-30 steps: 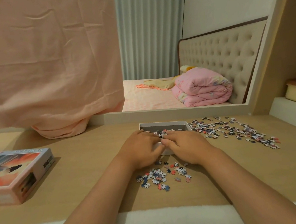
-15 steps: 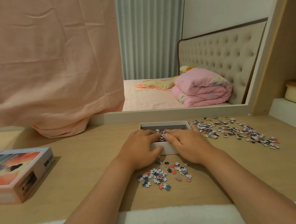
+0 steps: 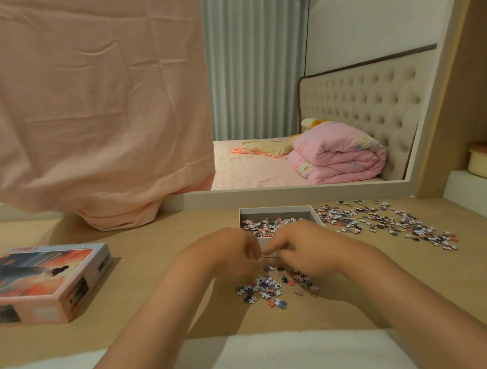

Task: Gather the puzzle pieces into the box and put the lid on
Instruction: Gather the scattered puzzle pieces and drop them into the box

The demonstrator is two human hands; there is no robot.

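The open white box [image 3: 275, 209] stands at the middle back of the desk with a layer of puzzle pieces [image 3: 266, 225] inside. My left hand [image 3: 228, 252] and my right hand [image 3: 300, 250] hover side by side at its near wall, blurred, fingers loosely curled downward; I see nothing held in either. Just below them a small pile of loose pieces [image 3: 265, 287] lies on the desk. A wider scatter of pieces [image 3: 384, 220] spreads to the right of the box. The lid [image 3: 39, 281], printed with an orange picture, lies picture up at the left.
A pink cloth [image 3: 84, 111] hangs down onto the back left of the desk. A mirror frame [image 3: 267, 192] runs along the back. A white step [image 3: 483, 195] rises at the right edge. White fabric [image 3: 269, 359] covers the near edge.
Both hands have drawn back from over the box to its near wall, and their fingers have gone from stretched flat to curled. More pieces show inside the box.
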